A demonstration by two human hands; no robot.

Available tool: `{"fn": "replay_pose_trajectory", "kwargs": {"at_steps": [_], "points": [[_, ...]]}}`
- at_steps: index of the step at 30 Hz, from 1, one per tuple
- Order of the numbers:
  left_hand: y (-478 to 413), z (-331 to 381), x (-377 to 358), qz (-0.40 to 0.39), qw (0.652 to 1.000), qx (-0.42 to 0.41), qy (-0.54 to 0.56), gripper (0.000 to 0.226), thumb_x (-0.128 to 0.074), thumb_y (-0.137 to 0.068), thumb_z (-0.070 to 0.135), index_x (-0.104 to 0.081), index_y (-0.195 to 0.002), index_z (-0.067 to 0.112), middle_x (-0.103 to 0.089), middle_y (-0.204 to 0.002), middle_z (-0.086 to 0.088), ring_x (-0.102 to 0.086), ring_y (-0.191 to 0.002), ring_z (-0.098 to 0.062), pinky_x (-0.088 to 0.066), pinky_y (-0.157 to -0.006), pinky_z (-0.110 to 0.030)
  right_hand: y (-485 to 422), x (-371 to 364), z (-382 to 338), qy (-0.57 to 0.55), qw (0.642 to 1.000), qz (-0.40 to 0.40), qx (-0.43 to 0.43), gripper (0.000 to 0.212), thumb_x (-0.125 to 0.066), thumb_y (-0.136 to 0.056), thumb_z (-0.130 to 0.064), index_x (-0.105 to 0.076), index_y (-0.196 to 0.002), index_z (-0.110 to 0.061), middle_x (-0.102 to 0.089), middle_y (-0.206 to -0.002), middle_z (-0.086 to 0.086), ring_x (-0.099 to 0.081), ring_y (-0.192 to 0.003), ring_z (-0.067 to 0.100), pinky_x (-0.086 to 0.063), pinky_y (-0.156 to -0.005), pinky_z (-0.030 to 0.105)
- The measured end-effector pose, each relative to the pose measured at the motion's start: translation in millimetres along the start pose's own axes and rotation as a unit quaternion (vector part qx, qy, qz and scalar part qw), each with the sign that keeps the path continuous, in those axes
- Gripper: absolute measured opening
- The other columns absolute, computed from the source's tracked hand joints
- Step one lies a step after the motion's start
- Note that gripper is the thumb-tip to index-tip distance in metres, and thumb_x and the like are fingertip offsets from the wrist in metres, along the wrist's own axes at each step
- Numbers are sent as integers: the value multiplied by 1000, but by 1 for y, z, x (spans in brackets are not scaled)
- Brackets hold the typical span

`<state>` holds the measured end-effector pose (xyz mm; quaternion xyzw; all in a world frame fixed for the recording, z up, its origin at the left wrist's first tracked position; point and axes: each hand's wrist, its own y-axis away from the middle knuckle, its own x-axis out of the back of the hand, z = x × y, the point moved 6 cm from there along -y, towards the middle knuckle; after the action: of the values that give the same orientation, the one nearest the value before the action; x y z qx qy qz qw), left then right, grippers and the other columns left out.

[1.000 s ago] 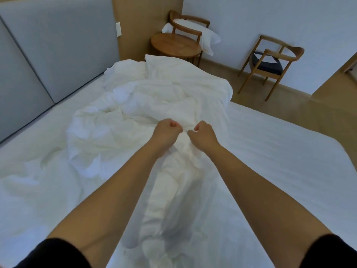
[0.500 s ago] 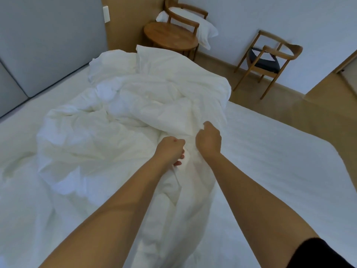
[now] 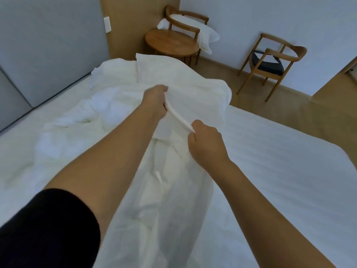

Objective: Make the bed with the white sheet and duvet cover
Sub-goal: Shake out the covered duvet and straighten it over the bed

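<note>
Since the earlier frame, the two hands, which had been close together side by side, had separated along the cloth: the left hand (image 3: 156, 102) lay farther away and the right hand (image 3: 204, 144) nearer, with a length of hem (image 3: 177, 118) drawn taut between them. Each hand had its fingers curled around that hem, gripping it. The hem appeared as a narrow, doubled white band running diagonally from far left to near right.

The duvet cover (image 3: 193, 89) was white with a faint woven stripe. It lay crumpled in a heap across the centre and left of the bed, with a long wrinkled run extending toward the near edge between the forearms. Its far end rose in a folded peak near the far side of the mattress. The white sheet (image 3: 280, 161) lay flat and smooth on the right part of the bed.

A grey padded headboard (image 3: 48, 45) stood at far left. Beyond the bed stood a round wooden table (image 3: 172, 42), a chair holding a pillow (image 3: 208, 35), and a second chair (image 3: 274, 60) with a dark seat.
</note>
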<state>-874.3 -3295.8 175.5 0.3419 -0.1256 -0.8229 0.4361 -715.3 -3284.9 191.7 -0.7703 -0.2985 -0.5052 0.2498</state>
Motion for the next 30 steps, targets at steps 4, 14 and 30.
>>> {"fn": "replay_pose_trajectory", "kwargs": {"at_steps": [4,14,30], "points": [[-3,69,34,65,974,-138,-165,25,-56,-91,11,-55,-115,14,-58,-103,-3,-56,-90,-17,-49,-74,-28,3,-34,-22,-36,994,-99,-33,13,-42,-89,-9,-37,-77,-10,-40,-68,-1,-41,-62,20,-33,-58,30],[36,-68,86,-218,944,154,-193,54,-60,-81,59,-62,-111,14,-63,-89,-2,-61,-80,-17,-51,-81,-30,8,-17,-72,-279,957,53,-54,22,-44,-87,1,-48,-67,-8,-49,-68,0,-44,-63,14,-35,-55,20],[163,-86,200,3,929,-105,-356,25,-58,-91,26,-60,-114,18,-63,-111,5,-59,-103,-11,-45,-90,-25,109,-119,-82,-291,936,-115,-160,23,-47,-87,-10,-32,-70,-15,-40,-69,-4,-35,-60,12,-29,-52,23]]}}
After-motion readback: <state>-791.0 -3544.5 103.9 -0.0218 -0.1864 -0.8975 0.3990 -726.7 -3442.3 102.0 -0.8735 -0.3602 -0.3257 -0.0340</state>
